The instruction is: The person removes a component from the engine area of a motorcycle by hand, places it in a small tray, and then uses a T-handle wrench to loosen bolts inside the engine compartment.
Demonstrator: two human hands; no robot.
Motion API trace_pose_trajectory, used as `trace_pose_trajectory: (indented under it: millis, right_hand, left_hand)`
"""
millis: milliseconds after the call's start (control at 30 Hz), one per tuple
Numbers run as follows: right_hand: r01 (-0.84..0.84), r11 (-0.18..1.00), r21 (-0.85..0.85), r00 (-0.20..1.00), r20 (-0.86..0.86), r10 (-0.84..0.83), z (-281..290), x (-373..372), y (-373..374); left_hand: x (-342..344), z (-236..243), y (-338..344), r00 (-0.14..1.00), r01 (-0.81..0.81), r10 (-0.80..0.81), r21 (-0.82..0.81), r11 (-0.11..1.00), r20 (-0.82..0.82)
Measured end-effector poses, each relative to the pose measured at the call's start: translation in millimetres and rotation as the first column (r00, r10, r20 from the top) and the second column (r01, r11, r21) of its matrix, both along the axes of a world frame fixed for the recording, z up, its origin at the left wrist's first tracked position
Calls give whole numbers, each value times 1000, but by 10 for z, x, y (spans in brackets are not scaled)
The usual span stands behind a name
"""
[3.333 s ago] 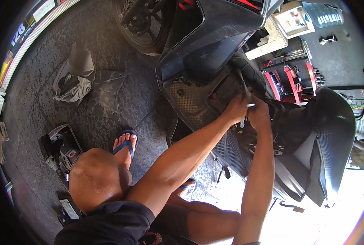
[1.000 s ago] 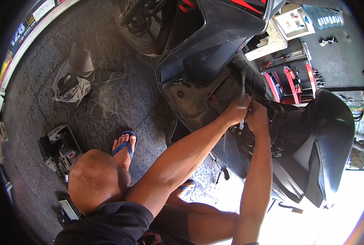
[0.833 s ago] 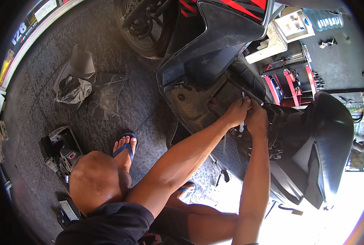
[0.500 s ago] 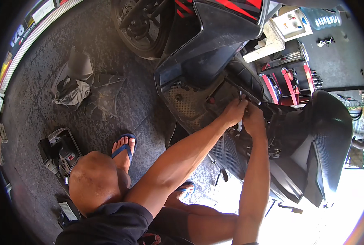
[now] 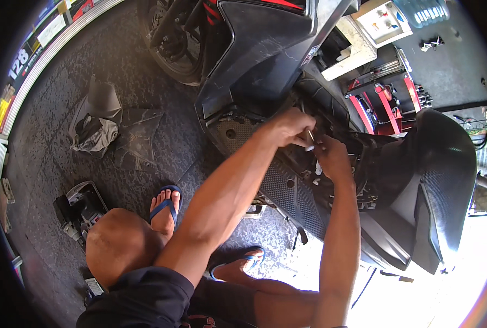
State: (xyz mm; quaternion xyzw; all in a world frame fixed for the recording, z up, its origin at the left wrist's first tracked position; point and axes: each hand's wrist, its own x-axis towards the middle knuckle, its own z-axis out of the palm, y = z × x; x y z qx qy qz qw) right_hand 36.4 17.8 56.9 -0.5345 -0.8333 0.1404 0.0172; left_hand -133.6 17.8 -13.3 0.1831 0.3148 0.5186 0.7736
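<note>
The left hand (image 5: 288, 127) is closed around a thin metal tool (image 5: 310, 136), its tip down in the exposed middle of the black scooter (image 5: 265, 60). The right hand (image 5: 333, 158), just beside it, curls onto a part in that gap; what it pinches cannot be told. The tool could slip off its seat if the hands press unevenly, striking fingers or wiring. A dark rough floor (image 5: 145, 158) carries a crumpled grey cover (image 5: 93, 128) far left, a tool case (image 5: 77, 210) near left and a red rack (image 5: 388, 101) far right.
</note>
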Motion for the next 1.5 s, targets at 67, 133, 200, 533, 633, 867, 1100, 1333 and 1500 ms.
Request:
trace_pose_trajectory:
  millis: [67, 133, 200, 533, 633, 867, 1100, 1333, 1500]
  right_hand:
    - [-23, 999, 34, 999, -41, 25, -53, -22, -23]
    - [-23, 997, 67, 999, -24, 25, -102, 19, 4]
    - [-26, 994, 104, 1000, -4, 26, -133, 28, 15]
    - [-201, 949, 243, 979, 3, 206, 556, -2, -764]
    - [-223, 974, -51, 951, -232, 205, 895, 295, -1371]
    - [351, 896, -273, 760, -475, -443, 767, 1610, -2320]
    - [556, 826, -89, 686, -512, -517, 320, 2301, -2687]
    - [561, 799, 215, 766, -502, -402, 80, 2190, -2588]
    - [591, 784, 190, 738, -521, -429, 78, 2145, -2609]
  left_hand:
    - [-148, -104, 42, 963, 164, -111, 205, 965, -247]
    - [-244, -5, 75, 958, 182, -119, 233, 955, -263]
    - [-311, 132, 154, 450, 494, -157, 98, 864, -879]
    - [90, 15, -17, 119, 116, 365, 378, 919, -923]
    - [-21, -106, -49, 23, 111, 499, 498, 860, -866]
    - [140, -17, 25, 58, 76, 494, 497, 864, -868]
    - [293, 34, -33, -22, -32, 387, 388, 921, -922]
    - [318, 125, -64, -48, -95, 338, 342, 935, -940]
    - [307, 145, -32, -52, -111, 362, 365, 924, -931]
